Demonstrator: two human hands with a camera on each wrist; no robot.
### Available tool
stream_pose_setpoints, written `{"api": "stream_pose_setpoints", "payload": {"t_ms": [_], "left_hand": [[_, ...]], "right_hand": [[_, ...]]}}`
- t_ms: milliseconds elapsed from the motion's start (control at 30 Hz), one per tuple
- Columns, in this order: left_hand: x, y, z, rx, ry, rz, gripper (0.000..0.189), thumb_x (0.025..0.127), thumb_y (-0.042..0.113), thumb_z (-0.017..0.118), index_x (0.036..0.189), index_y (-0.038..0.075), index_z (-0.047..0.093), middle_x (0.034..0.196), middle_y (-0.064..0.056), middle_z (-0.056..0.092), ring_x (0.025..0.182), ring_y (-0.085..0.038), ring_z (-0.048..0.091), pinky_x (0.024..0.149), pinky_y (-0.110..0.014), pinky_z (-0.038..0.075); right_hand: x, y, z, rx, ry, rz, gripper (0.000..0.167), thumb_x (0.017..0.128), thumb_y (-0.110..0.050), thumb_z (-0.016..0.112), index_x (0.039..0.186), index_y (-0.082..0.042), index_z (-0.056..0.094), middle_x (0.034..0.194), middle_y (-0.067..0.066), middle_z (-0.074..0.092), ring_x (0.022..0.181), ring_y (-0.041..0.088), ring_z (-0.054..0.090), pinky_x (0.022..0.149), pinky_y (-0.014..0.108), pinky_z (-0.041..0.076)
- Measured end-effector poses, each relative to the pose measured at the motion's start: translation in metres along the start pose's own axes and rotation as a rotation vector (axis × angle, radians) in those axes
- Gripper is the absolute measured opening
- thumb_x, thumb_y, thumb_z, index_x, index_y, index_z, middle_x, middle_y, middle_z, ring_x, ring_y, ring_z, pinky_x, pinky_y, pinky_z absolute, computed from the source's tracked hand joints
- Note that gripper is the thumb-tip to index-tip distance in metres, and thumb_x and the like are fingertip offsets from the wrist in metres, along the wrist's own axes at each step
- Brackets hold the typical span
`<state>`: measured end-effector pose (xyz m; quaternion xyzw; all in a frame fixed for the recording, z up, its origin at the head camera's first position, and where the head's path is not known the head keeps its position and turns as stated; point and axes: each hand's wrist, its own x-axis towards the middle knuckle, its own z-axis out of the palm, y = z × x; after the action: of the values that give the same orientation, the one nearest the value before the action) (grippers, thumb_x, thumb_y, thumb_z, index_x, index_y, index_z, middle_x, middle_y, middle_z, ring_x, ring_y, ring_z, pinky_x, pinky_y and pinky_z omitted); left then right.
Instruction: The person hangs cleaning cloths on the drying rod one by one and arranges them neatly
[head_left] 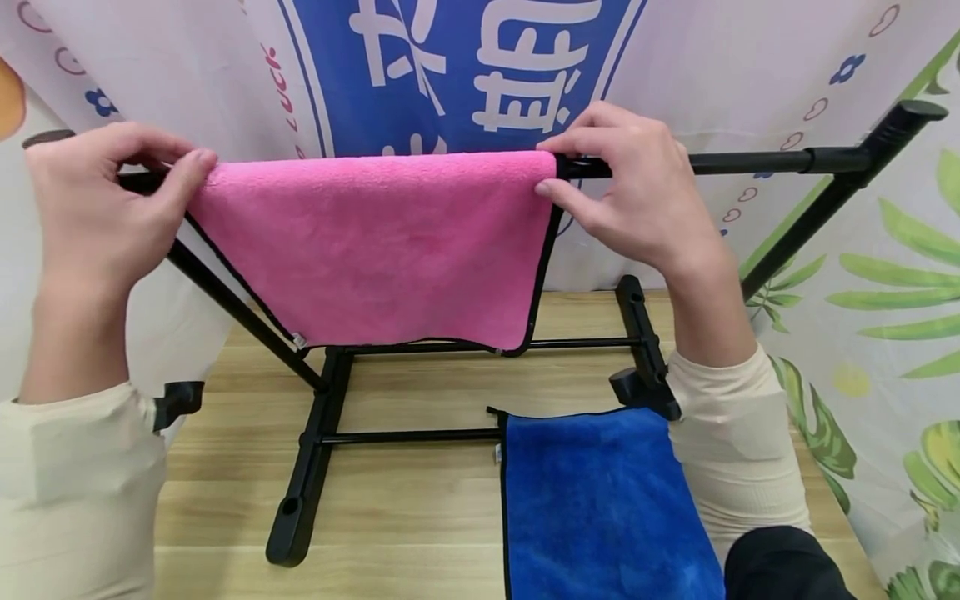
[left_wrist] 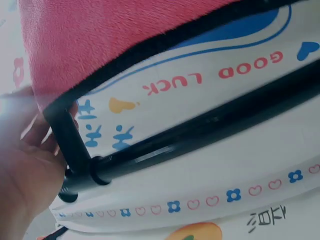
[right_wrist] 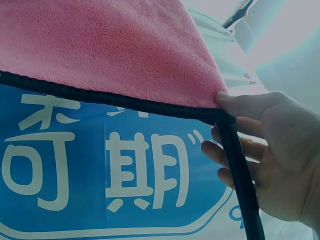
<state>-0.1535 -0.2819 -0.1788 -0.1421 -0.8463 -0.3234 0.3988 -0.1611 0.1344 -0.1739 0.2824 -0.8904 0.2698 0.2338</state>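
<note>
Our left grip point(head_left: 108, 208) and right grip point(head_left: 637, 183) pinch the pink towel point(head_left: 375, 250) at its 2 top ends, along the black bar point(head_left: 757, 162). We cannot see its far side; if little hangs there, the near weight could drag it off once released.

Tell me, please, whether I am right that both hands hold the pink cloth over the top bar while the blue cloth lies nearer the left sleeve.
Not quite: the head view shows the blue cloth nearer the right sleeve, not the left. The left hand and right hand do hold the pink cloth over the top bar.
</note>
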Motion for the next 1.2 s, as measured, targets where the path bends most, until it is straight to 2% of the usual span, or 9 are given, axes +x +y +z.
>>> {"api": "stream_pose_setpoints", "payload": {"t_ms": [67, 133, 233, 400, 533, 733, 867, 1067, 1200], "left_hand": [[-0.0033, -0.0033, -0.0024, -0.019, -0.02, 0.084, 0.027, 0.088, 0.017, 0.076, 0.085, -0.01, 0.076, 0.081, 0.041, 0.057, 0.073, 0.015, 0.05, 0.075, -0.008, 0.036], [-0.006, -0.0058, -0.0047, -0.035, -0.048, 0.151, 0.033, 0.086, 0.018, 0.076, 0.088, -0.014, 0.074, 0.085, 0.04, 0.057, 0.077, 0.014, 0.05, 0.077, -0.009, 0.036], [-0.0094, -0.0077, -0.0071, -0.051, -0.075, 0.183, 0.031, 0.083, 0.014, 0.076, 0.094, -0.015, 0.075, 0.09, 0.038, 0.058, 0.082, 0.013, 0.052, 0.079, -0.01, 0.037], [-0.0113, -0.0082, -0.0069, -0.07, -0.077, 0.175, 0.017, 0.082, -0.008, 0.075, 0.097, -0.016, 0.075, 0.095, 0.035, 0.062, 0.084, 0.009, 0.055, 0.081, -0.011, 0.041], [-0.0116, -0.0086, -0.007, -0.069, -0.074, 0.173, 0.016, 0.083, -0.016, 0.075, 0.098, -0.016, 0.075, 0.099, 0.036, 0.063, 0.088, 0.009, 0.058, 0.084, -0.011, 0.044], [-0.0098, -0.0097, -0.0051, -0.126, -0.034, 0.15, 0.01, 0.084, -0.014, 0.076, 0.094, -0.016, 0.075, 0.097, 0.031, 0.068, 0.087, 0.006, 0.063, 0.085, -0.011, 0.047], [-0.0082, -0.0072, -0.003, -0.155, -0.005, 0.132, 0.008, 0.085, -0.014, 0.076, 0.092, -0.017, 0.075, 0.093, 0.029, 0.069, 0.083, 0.006, 0.063, 0.082, -0.011, 0.047], [-0.0055, -0.0026, -0.0024, -0.14, 0.015, 0.106, 0.008, 0.087, -0.011, 0.074, 0.09, -0.019, 0.074, 0.088, 0.031, 0.067, 0.078, 0.007, 0.061, 0.078, -0.011, 0.045], [-0.0029, -0.0001, -0.0016, -0.125, 0.031, 0.088, 0.012, 0.089, -0.006, 0.075, 0.091, -0.017, 0.075, 0.087, 0.031, 0.067, 0.078, 0.007, 0.061, 0.078, -0.01, 0.045]], "right_hand": [[-0.0008, 0.0008, 0.0004, 0.021, 0.018, -0.016, 0.028, 0.096, -0.019, 0.076, 0.121, -0.007, 0.077, 0.106, 0.01, 0.069, 0.098, 0.023, 0.061, 0.078, 0.034, 0.041], [-0.0013, 0.0011, 0.0009, 0.051, 0.037, -0.037, 0.026, 0.095, -0.016, 0.077, 0.119, -0.007, 0.078, 0.105, 0.01, 0.069, 0.1, 0.022, 0.061, 0.082, 0.035, 0.042], [-0.0011, 0.0008, 0.0014, 0.101, 0.063, -0.059, 0.022, 0.094, -0.011, 0.077, 0.116, -0.006, 0.078, 0.104, 0.01, 0.07, 0.102, 0.021, 0.06, 0.088, 0.035, 0.044], [-0.0011, -0.0025, 0.0013, 0.155, 0.069, -0.024, 0.021, 0.093, -0.006, 0.076, 0.114, -0.004, 0.078, 0.106, 0.011, 0.07, 0.105, 0.021, 0.06, 0.091, 0.033, 0.043], [-0.0014, -0.0053, 0.0009, 0.174, 0.07, 0.013, 0.02, 0.094, -0.004, 0.075, 0.113, -0.002, 0.078, 0.107, 0.012, 0.07, 0.106, 0.021, 0.061, 0.093, 0.031, 0.043], [-0.0009, -0.0073, 0.0005, 0.182, 0.095, 0.028, 0.018, 0.093, -0.003, 0.076, 0.11, -0.003, 0.08, 0.105, 0.012, 0.072, 0.105, 0.02, 0.062, 0.089, 0.027, 0.04], [-0.0003, -0.0079, 0.001, 0.192, 0.126, 0.029, 0.015, 0.094, -0.003, 0.075, 0.107, -0.003, 0.081, 0.104, 0.011, 0.073, 0.097, 0.014, 0.058, 0.082, 0.025, 0.036], [0.0003, -0.0077, 0.0028, 0.221, 0.182, 0.017, 0.012, 0.095, -0.001, 0.073, 0.103, -0.002, 0.081, 0.102, 0.011, 0.074, 0.09, 0.006, 0.052, 0.078, 0.022, 0.036], [0.0006, -0.0076, 0.0031, 0.224, 0.194, 0.013, 0.012, 0.094, 0.0, 0.073, 0.103, -0.002, 0.081, 0.102, 0.01, 0.075, 0.091, 0.007, 0.055, 0.078, 0.022, 0.038]]}}
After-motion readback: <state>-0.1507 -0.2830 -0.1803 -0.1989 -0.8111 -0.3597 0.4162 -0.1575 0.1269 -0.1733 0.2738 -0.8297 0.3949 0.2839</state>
